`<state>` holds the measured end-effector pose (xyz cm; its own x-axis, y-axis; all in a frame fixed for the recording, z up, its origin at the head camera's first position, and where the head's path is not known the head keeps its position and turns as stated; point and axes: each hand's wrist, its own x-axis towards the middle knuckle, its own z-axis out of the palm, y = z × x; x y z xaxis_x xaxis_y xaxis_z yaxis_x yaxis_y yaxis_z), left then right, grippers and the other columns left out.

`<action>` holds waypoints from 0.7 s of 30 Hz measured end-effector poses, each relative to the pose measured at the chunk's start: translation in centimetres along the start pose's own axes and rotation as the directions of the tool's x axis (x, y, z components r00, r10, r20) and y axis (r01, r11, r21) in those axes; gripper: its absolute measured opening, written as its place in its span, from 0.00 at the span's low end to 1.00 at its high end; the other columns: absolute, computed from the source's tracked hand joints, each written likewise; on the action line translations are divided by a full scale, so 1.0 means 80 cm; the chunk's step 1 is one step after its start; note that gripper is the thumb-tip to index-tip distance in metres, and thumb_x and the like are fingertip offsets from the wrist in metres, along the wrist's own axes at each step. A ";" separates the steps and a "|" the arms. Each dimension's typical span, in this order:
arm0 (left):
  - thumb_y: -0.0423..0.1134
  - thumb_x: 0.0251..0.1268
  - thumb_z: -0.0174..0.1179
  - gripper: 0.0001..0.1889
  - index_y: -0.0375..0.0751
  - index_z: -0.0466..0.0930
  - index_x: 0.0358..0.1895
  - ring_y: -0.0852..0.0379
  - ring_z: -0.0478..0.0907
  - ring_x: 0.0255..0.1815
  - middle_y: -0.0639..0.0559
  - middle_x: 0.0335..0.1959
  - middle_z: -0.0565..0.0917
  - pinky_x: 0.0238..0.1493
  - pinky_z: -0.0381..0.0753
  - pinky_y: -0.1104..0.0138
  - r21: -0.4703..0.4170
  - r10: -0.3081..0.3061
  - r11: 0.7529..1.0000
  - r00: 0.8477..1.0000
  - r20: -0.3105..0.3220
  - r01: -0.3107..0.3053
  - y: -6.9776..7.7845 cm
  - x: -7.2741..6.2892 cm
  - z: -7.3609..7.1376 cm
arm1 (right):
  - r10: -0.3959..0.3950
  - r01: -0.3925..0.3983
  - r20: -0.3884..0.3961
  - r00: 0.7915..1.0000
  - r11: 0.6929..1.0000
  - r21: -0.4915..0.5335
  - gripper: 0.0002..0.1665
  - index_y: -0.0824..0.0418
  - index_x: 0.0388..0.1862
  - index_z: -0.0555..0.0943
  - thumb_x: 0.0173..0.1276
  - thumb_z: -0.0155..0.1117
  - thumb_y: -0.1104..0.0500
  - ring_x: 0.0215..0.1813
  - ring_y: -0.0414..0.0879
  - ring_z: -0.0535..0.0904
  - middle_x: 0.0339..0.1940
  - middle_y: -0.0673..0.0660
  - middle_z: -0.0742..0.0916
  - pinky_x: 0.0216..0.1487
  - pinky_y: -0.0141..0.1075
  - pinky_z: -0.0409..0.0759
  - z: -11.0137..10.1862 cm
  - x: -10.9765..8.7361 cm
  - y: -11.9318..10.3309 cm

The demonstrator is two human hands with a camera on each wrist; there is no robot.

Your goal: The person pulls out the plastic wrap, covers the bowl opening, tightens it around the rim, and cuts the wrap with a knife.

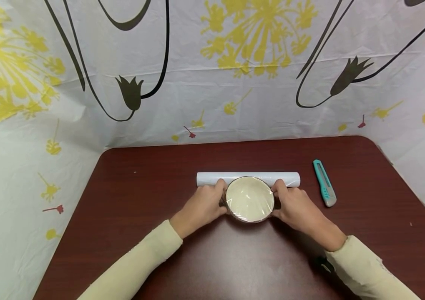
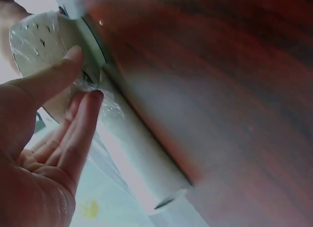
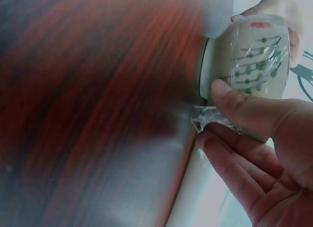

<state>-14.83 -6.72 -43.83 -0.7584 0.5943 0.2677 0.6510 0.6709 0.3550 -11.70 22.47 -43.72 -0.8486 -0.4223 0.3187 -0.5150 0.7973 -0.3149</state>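
Head: bowl (image 1: 250,200); reddish table (image 1: 148,183); flowered sheeting (image 1: 193,91)

A cream bowl (image 1: 250,199), with a dark rim, green sprigs and a red mark outside, stands upright on the table (image 1: 141,183), clear film (image 3: 210,115) stretched across its mouth and bunched at its sides. Just behind, a white roll (image 1: 247,173) lies roughly parallel to the far edge.

Cream bowl (image 1: 250,199) patterned in green
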 end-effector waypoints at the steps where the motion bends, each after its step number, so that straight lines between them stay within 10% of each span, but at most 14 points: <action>1: 0.34 0.55 0.86 0.26 0.38 0.76 0.49 0.54 0.89 0.34 0.50 0.34 0.89 0.34 0.89 0.64 -0.005 0.017 1.000 1.000 -0.005 -0.017 -0.003 0.001 -0.001 | -0.005 0.005 0.000 1.000 1.000 0.004 0.38 0.63 0.48 0.72 0.49 0.93 0.65 0.26 0.53 0.86 0.29 0.52 0.89 0.29 0.56 0.85 0.000 0.000 0.001; 13: 0.20 0.57 0.74 0.17 0.38 0.80 0.44 0.59 0.88 0.32 0.51 0.32 0.90 0.35 0.87 0.71 -0.063 0.111 0.991 0.990 -0.083 -0.117 -0.019 0.007 0.000 | -0.047 0.047 -0.013 0.999 0.999 0.019 0.29 0.60 0.44 0.74 0.51 0.82 0.74 0.28 0.53 0.87 0.31 0.52 0.93 0.30 0.55 0.84 0.002 0.007 0.015; 21: 0.25 0.61 0.75 0.12 0.41 0.87 0.43 0.60 0.89 0.35 0.53 0.33 0.92 0.39 0.89 0.67 -0.044 0.037 0.998 0.996 -0.087 -0.041 -0.014 0.005 -0.004 | -0.057 0.058 -0.032 0.998 0.998 0.025 0.28 0.62 0.45 0.75 0.54 0.82 0.74 0.26 0.50 0.86 0.31 0.53 0.93 0.30 0.53 0.85 0.002 0.005 0.016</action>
<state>-15.84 -7.39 -43.80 -0.7338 0.5775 0.3578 0.6794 0.6260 0.3828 -12.73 23.23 -44.15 -0.8136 -0.4529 0.3646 -0.5659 0.7607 -0.3180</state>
